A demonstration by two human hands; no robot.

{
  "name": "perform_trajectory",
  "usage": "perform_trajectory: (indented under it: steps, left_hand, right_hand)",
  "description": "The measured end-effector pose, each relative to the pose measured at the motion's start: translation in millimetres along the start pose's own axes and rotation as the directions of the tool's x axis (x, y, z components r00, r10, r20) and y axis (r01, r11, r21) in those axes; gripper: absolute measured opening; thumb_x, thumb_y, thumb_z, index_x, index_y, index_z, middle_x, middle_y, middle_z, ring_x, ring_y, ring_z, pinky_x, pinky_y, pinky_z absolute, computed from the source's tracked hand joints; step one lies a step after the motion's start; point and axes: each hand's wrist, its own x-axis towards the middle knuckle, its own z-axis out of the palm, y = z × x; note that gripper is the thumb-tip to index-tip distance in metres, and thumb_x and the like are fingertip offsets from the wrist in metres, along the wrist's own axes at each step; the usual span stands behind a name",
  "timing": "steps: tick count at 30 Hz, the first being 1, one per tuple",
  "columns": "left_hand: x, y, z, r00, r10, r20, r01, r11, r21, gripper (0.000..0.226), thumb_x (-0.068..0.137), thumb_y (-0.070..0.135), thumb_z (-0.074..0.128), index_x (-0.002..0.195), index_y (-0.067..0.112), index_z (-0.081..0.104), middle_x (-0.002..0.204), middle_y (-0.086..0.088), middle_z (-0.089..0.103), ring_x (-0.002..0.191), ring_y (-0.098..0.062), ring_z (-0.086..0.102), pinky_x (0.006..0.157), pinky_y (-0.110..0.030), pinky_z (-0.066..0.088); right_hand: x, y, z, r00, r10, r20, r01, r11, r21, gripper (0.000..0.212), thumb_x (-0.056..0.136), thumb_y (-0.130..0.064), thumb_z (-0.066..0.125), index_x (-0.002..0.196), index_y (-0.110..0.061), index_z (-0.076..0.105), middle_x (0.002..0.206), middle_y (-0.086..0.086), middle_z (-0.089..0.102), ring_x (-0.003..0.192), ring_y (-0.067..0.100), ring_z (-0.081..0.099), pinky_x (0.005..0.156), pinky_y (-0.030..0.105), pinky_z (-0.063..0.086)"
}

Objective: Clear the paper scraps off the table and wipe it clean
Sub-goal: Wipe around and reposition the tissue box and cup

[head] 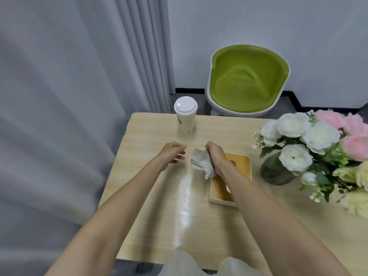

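My right hand (216, 156) grips a grey folded cloth (202, 162), which hangs from it just above the light wooden table (151, 206). My left hand (172, 153) hovers over the table a little left of the cloth, fingers loosely curled, holding nothing. I see no paper scraps on the visible table top.
A white lidded paper cup (185, 115) stands near the far edge. An orange-topped box (221, 191) lies under my right wrist. A vase of white and pink flowers (310, 154) fills the right side. A green chair (248, 80) stands beyond the table, grey curtains on the left.
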Motion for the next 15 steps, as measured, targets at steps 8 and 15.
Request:
perform_trajectory:
  steps: [8,15]
  left_hand:
    - [104.6,26.7,-29.3,0.974,0.123,-0.188,-0.095,0.984,0.151,0.097,0.076,0.01,0.078,0.15,0.011,0.015,0.154,-0.011,0.024,0.139,-0.027,0.031,0.113,-0.042,0.031]
    - [153.7,39.7,-21.7,0.98,0.19,-0.053,-0.189,0.982,0.027,0.084,0.075,-0.013,0.066,0.145,0.009,0.026,0.142,-0.007,0.039,0.128,-0.02,0.038,0.104,-0.033,0.039]
  right_hand:
    - [68.7,-41.9,16.7,0.992,-0.122,0.024,0.122,0.917,-0.379,0.063,0.078,-0.013,0.071,0.136,-0.02,0.046,0.128,0.006,0.057,0.117,0.024,0.055,0.101,0.038,0.045]
    - [96.2,-69.8,32.7,0.979,-0.147,0.143,0.19,0.91,-0.369,0.086,0.082,-0.001,0.06,0.151,-0.026,0.016,0.124,0.006,0.054,0.117,0.019,0.051,0.105,0.037,0.041]
